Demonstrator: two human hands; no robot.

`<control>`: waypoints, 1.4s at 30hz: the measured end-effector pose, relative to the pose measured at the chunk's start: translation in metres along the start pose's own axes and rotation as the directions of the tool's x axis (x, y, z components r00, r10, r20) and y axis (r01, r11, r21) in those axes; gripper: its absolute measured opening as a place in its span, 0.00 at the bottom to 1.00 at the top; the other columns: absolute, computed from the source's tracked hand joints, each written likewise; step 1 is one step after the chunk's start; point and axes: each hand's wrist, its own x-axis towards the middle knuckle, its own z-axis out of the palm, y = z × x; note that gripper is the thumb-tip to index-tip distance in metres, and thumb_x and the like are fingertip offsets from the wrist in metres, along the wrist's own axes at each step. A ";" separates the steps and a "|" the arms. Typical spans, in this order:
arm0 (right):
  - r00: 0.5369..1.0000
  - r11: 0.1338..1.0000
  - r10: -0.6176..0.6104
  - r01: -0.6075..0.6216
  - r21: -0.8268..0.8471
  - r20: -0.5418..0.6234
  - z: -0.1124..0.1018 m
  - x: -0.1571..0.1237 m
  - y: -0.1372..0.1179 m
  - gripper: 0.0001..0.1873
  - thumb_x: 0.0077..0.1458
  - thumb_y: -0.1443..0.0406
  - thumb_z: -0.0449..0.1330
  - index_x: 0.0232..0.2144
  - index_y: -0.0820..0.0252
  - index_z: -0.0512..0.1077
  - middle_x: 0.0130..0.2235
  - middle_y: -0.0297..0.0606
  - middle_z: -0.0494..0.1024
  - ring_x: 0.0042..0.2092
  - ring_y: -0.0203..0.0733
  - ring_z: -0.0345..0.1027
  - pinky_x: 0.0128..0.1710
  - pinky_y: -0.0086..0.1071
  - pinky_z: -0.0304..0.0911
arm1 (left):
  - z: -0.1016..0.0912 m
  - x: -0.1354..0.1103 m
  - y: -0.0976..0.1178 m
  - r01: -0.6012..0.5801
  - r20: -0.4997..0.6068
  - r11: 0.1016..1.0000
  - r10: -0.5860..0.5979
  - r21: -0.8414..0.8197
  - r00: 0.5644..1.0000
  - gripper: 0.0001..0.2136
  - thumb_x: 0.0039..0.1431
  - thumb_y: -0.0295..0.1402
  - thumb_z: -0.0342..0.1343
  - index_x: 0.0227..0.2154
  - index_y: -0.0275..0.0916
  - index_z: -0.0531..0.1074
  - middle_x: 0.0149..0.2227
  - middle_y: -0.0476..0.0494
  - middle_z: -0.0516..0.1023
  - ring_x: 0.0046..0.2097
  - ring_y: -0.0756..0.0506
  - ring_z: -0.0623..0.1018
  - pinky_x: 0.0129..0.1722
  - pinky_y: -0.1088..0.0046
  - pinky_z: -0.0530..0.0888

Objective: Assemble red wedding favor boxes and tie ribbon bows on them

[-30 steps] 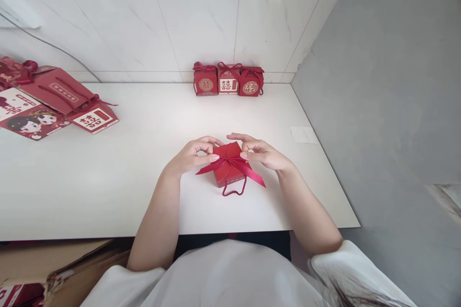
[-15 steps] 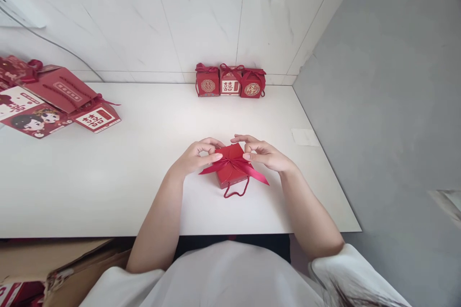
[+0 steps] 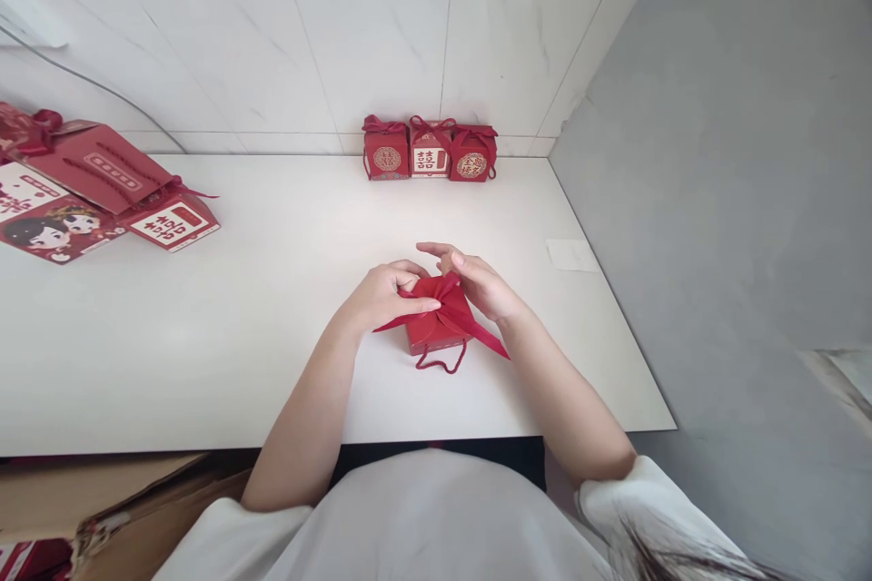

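A small red gift box [image 3: 422,331] lies on the white table in front of me, with a twisted cord handle [image 3: 441,367] at its near side. A red ribbon [image 3: 470,320] is tied in a bow across its top, tails trailing left and right. My left hand [image 3: 390,295] is closed on the ribbon at the box's left, thumb pressed near the knot and fingers partly hidden behind the bow. Beside a raised ribbon loop, my right hand [image 3: 480,281] is turned with its fingers stretched out and thumb up, touching or very near the loop.
Three red boxes with bows [image 3: 431,150] stand in a row by the tiled wall. Larger red gift boxes [image 3: 102,182] are grouped at the table's left. A white paper patch [image 3: 572,255] lies near the right edge. An open cardboard box [image 3: 136,508] is below at left.
My right hand has turned and moved inward over the box's back right, and a ribbon loop now stands up there. My left thumb has slid right to the knot.
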 end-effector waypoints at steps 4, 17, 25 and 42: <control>0.994 0.985 0.072 -0.058 0.163 -0.081 0.002 0.007 0.011 0.29 0.59 0.43 0.54 0.17 0.57 0.65 0.57 0.34 0.73 0.63 0.54 0.59 0.62 0.48 0.55 | 0.002 -0.001 0.008 -0.007 0.004 0.992 0.007 0.122 1.000 0.27 0.48 0.43 0.64 0.15 0.38 0.49 0.48 0.43 0.75 0.38 0.43 0.75 0.42 0.60 0.71; 0.948 0.916 0.165 -0.045 -0.398 0.273 -0.080 -0.031 -0.011 0.44 0.52 0.58 0.68 0.66 0.41 0.54 0.68 0.38 0.59 0.69 0.47 0.51 0.68 0.52 0.46 | -0.027 -0.017 -0.014 0.076 -0.146 0.997 -0.079 -0.029 0.986 0.17 0.58 0.51 0.57 0.31 0.41 0.71 0.37 0.47 0.75 0.41 0.44 0.75 0.42 0.68 0.68; 0.923 0.813 0.148 0.092 -0.574 0.357 -0.051 -0.024 0.004 0.64 0.43 0.62 0.73 0.70 0.42 0.35 0.70 0.42 0.56 0.67 0.52 0.57 0.63 0.50 0.60 | -0.031 -0.018 -0.025 0.158 0.160 0.984 -0.144 -0.077 0.977 0.17 0.55 0.50 0.61 0.26 0.39 0.77 0.29 0.47 0.75 0.33 0.46 0.72 0.36 0.68 0.66; 0.871 0.559 -0.488 0.261 -0.787 -0.058 -0.061 0.003 0.040 0.48 0.52 0.62 0.67 0.67 0.47 0.46 0.68 0.46 0.54 0.69 0.53 0.51 0.65 0.52 0.58 | 0.002 0.015 -0.045 -0.054 -0.223 0.944 -0.021 -0.324 0.975 0.15 0.52 0.48 0.64 0.27 0.39 0.77 0.27 0.48 0.75 0.33 0.48 0.73 0.41 0.69 0.69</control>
